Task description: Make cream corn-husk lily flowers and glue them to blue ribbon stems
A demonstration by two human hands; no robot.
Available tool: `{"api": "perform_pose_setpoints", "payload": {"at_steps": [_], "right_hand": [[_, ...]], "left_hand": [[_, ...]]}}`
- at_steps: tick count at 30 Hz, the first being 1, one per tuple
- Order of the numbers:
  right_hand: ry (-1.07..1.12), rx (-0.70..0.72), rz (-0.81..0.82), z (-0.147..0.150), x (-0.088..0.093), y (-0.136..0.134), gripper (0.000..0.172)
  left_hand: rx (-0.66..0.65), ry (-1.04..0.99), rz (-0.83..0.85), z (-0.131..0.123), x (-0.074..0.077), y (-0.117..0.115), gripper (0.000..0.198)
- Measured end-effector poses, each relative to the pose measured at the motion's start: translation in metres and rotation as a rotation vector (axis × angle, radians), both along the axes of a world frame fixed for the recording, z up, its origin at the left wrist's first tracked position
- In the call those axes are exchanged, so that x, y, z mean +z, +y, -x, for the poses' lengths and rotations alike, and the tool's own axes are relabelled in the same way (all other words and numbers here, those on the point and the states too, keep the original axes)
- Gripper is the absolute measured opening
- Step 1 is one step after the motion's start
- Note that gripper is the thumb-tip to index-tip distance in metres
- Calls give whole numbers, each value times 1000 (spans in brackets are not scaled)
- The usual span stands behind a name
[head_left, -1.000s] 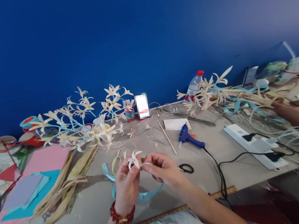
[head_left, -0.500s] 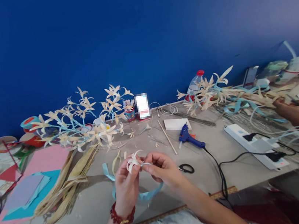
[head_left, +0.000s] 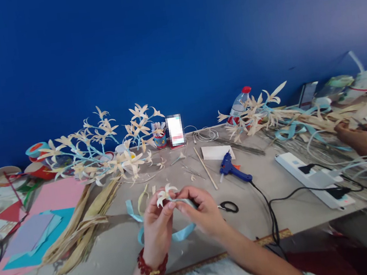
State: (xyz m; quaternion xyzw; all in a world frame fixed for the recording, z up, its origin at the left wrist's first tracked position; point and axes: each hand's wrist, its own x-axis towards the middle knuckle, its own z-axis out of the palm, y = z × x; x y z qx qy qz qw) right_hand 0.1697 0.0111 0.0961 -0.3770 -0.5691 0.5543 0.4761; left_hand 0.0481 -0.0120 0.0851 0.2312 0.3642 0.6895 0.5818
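Between the fingers of my left hand is a small cream flower with curled petals. My right hand pinches the light blue ribbon close to the base of the flower, and the two hands nearly touch. Below them the ribbon loops down over the table, and its loose end shows left of my left hand. Whatever stem lies under the ribbon is mostly hidden by my fingers. Black-handled scissors lie just right of my right hand, partly covered by it.
A blue glue gun with a black cord lies right of centre, near a white power strip. Flower branches stand back left, above dried husks and coloured paper. At far right, another person's hand works among husks.
The flower has turned slightly and shifted a little to the right with my left hand. My right hand has closed in, and more ribbon shows stretched over its fingers.
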Motion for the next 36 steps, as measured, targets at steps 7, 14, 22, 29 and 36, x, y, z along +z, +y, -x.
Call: {"api": "perform_pose_setpoints", "payload": {"at_steps": [7,14,22,29,36], "right_hand": [[-1,-5,-67,0,0,-1,16],[94,54,47,-1,0,-4,26],[174,93,143,0,0,-4,33],[166,108,86,2,1,-4,31],[48,-25,-77,1,-5,-4,22]], "left_hand": [[-16,-19,13,-2,6,2,19],[-9,8,10,2,2,0,19],[-5,-16,-18,1,5,0,18],[-48,-91,13,1,3,0,16],[-62,-79,12,-2,0,-2,20]]}}
